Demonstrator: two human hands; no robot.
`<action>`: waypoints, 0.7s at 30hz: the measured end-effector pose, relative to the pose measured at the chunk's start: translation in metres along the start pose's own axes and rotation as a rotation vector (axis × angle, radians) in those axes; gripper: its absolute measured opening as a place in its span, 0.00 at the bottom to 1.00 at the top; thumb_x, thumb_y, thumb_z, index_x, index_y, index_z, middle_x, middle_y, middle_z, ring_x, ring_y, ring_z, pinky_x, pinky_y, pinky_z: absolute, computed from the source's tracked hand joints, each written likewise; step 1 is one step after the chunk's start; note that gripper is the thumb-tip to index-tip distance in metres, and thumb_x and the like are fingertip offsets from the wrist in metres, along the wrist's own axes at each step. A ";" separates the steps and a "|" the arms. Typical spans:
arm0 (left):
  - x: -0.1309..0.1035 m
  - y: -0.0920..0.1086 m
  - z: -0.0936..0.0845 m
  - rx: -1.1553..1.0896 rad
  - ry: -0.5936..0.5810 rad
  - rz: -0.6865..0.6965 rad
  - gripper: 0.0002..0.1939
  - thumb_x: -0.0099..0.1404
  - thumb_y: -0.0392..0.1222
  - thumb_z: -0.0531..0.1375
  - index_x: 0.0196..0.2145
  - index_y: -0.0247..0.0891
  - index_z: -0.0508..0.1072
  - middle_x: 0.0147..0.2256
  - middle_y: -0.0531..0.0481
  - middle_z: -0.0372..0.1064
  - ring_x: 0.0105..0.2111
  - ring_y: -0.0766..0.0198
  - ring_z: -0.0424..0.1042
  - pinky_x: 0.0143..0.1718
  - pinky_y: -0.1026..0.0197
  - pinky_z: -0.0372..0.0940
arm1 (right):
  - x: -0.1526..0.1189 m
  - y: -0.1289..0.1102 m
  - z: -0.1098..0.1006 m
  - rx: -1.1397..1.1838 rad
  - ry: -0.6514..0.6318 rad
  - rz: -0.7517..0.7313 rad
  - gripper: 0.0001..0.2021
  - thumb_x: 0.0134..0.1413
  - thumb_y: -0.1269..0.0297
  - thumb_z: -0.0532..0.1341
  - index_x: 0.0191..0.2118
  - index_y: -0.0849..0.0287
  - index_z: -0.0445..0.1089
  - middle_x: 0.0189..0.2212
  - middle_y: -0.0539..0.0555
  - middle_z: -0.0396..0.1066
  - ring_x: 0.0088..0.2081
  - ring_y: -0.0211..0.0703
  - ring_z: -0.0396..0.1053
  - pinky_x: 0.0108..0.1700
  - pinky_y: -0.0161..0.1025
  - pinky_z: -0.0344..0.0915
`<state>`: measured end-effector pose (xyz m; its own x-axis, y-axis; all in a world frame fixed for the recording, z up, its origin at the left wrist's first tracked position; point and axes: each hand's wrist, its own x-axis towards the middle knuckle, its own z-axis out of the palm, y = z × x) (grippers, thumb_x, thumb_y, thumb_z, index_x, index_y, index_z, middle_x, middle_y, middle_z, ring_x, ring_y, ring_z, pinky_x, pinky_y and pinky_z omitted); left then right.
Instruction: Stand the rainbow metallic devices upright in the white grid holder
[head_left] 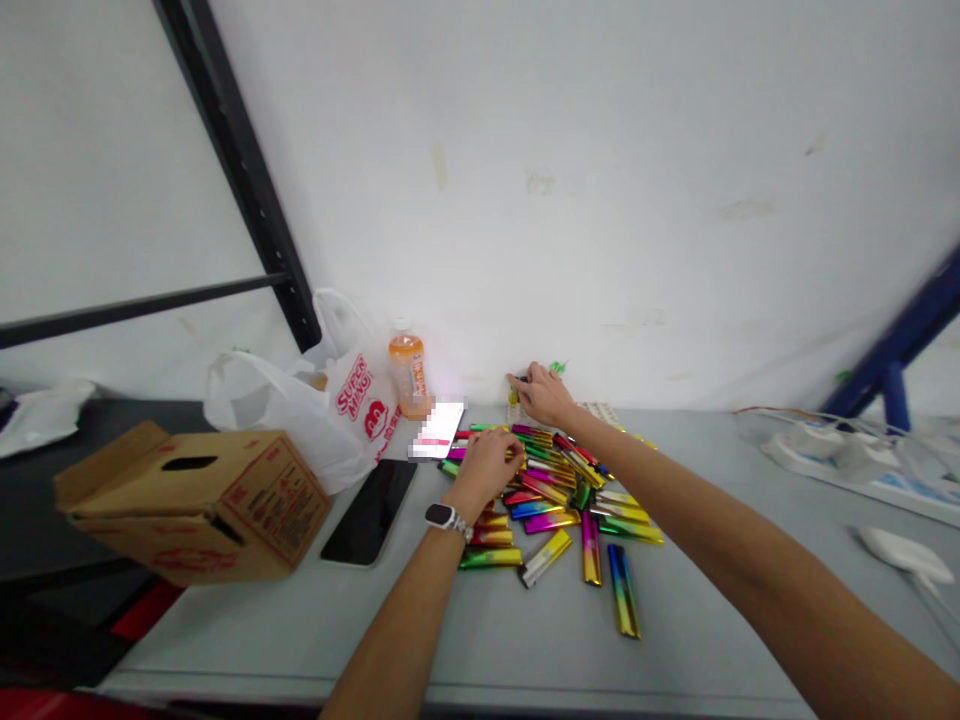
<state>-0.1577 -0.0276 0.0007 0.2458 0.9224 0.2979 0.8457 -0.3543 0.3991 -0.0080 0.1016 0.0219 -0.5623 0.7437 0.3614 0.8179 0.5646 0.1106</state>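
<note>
Many shiny multicoloured lighters (551, 487) lie in a loose pile on the grey table (525, 640). My left hand (487, 465), with a watch on its wrist, is over the left part of the pile, its fingers curled together; what they hold, if anything, is hidden. Farther back, my right hand (545, 395) is at a pale perforated tray (602, 411) by the wall, its fingers bent around something small that I cannot make out. A yellow lighter (514, 396) stands upright at the tray's left end, close to the right fingertips.
To the left are a cardboard box (274, 505), a white plastic bag (337, 420), a black phone (370, 512), an orange-capped bottle (409, 372) and a lit screen (441, 430). A power strip (862, 470) with cables and a white plug-like object (906, 555) lie at the right.
</note>
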 end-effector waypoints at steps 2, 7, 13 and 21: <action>0.000 0.000 0.000 0.008 0.002 0.000 0.07 0.65 0.39 0.60 0.36 0.38 0.78 0.41 0.44 0.75 0.44 0.54 0.71 0.49 0.52 0.61 | -0.004 0.000 0.001 -0.017 -0.006 0.003 0.26 0.67 0.63 0.49 0.69 0.54 0.54 0.47 0.66 0.62 0.48 0.56 0.59 0.50 0.49 0.53; 0.001 0.000 0.002 0.038 0.003 0.029 0.10 0.69 0.39 0.55 0.37 0.38 0.76 0.41 0.44 0.75 0.44 0.54 0.71 0.49 0.52 0.61 | -0.027 -0.004 -0.005 0.090 0.088 0.055 0.23 0.64 0.65 0.53 0.64 0.57 0.62 0.48 0.64 0.63 0.50 0.54 0.60 0.52 0.46 0.53; 0.004 -0.001 0.006 0.054 0.018 0.037 0.12 0.70 0.35 0.50 0.39 0.36 0.74 0.41 0.43 0.74 0.44 0.54 0.71 0.48 0.53 0.62 | -0.067 -0.010 -0.016 0.194 -0.038 0.019 0.12 0.56 0.60 0.60 0.42 0.57 0.76 0.44 0.59 0.67 0.49 0.51 0.65 0.52 0.45 0.55; 0.008 -0.010 0.015 -0.042 0.126 0.020 0.12 0.71 0.35 0.48 0.38 0.35 0.72 0.38 0.42 0.73 0.41 0.55 0.71 0.46 0.53 0.64 | -0.052 -0.013 -0.022 0.141 -0.226 0.076 0.13 0.51 0.60 0.62 0.39 0.58 0.79 0.42 0.61 0.75 0.47 0.54 0.70 0.51 0.44 0.58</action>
<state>-0.1573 -0.0144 -0.0135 0.1988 0.8895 0.4114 0.8198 -0.3810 0.4274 0.0132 0.0474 0.0221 -0.5258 0.8380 0.1460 0.8427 0.5365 -0.0450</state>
